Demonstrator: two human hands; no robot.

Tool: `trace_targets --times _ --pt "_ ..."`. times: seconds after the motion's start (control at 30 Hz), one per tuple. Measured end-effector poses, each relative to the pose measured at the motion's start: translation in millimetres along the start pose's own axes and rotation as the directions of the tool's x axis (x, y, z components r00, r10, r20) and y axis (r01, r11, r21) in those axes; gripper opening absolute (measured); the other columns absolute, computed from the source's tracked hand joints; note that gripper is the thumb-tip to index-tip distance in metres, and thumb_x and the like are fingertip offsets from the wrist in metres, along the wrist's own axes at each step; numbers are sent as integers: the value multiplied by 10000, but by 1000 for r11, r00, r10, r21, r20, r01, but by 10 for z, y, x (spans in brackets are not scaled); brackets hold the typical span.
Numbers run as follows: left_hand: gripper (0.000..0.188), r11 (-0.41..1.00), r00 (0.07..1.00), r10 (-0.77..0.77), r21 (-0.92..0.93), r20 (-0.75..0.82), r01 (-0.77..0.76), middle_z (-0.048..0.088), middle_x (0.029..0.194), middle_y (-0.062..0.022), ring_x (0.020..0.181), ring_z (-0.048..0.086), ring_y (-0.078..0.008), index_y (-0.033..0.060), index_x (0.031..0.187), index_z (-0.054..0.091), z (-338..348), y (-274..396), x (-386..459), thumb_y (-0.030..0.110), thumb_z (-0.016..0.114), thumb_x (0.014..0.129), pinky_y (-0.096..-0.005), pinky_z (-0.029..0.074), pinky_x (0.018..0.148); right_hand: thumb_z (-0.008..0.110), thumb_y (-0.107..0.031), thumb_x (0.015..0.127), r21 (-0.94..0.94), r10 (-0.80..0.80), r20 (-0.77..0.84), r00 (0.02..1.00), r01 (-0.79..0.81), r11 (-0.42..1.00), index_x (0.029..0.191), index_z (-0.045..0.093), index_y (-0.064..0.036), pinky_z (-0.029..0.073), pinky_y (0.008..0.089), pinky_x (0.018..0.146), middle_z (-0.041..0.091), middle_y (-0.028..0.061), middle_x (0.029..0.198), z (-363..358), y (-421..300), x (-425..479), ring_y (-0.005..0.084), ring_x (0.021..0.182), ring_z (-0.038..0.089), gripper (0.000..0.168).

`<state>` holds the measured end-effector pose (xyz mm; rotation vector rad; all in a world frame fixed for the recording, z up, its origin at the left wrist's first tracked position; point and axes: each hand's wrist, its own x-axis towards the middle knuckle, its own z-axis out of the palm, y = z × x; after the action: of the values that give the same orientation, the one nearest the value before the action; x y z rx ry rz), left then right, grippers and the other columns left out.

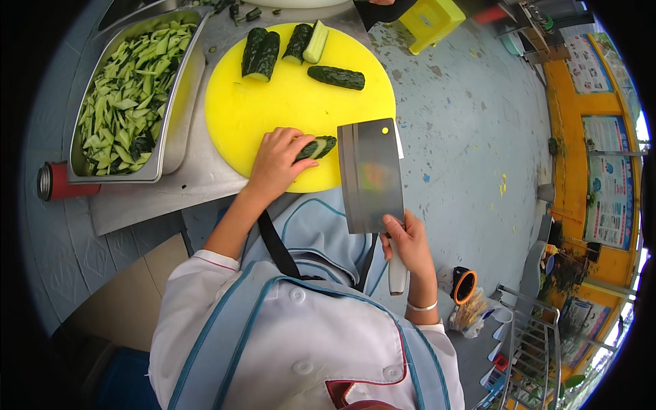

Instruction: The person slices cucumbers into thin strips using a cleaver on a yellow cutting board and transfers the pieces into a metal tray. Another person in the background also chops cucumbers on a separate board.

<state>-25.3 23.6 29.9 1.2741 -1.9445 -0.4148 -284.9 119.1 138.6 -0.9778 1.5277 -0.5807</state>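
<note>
My left hand [281,156] rests on the near part of the round yellow cutting board [246,115], its fingers on a partly sliced cucumber piece [320,148]. Gripped by its pale handle, a broad cleaver [371,177] is in my right hand [407,243], its blade upright in view just right of that piece. Toward the board's far side lie several dark green cucumber pieces, among them a pair side by side [260,54], one with its cut pale face showing [315,42], and one lying crosswise [336,77].
A deep steel pan [187,97] of sliced cucumber stands on the metal table [154,202] at left, near a red cylindrical container [74,192]. Cucumber scraps [251,14] lie beyond the board. A yellow stool [433,23] stands on the floor at the far right; a metal rack [533,338] is at lower right.
</note>
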Motion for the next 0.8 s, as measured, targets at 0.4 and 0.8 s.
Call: trace_targets --times 0.4,0.8 --pt "273 1000 993 9 -3 -115 -9 625 1120 -114 1107 556 -292 27 1091 665 -972 125 574 105 705 833 -363 431 949 682 -65 819 -887 -674 -79 734 257 384 853 555 -72 450 333 473 598 85 651 -40 -15 266 264 498 569 132" --pt "232 978 496 209 -194 843 -81 656 965 -140 920 621 -282 30 1054 693 319 104 1664 84 640 834 -365 483 820 728 -80 708 -940 -724 91 684 299 164 850 570 -100 470 362 515 565 56 682 -328 156 53 245 584 593 214"
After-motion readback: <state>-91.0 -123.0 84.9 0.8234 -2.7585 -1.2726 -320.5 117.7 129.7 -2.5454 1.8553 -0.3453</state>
